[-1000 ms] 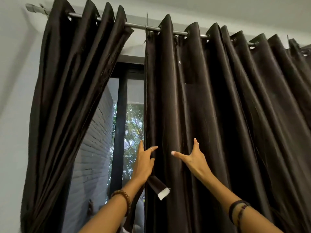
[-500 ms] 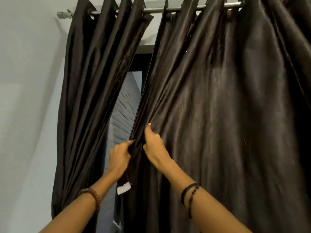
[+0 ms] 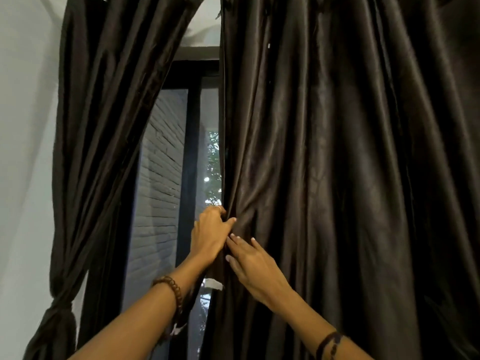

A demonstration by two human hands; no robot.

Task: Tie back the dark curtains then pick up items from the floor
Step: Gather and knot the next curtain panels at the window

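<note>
Right dark curtain (image 3: 337,165), hanging loose from 12 to 5 o'clock. Left hand (image 3: 209,233), grip clenched on the curtain's inner edge near centre. Right hand (image 3: 253,266), just below at 6 o'clock, fingers straight, grip released, resting on the folds. Left dark curtain (image 3: 104,126), knotted back at 8 o'clock. Window (image 3: 192,152) between.
</note>
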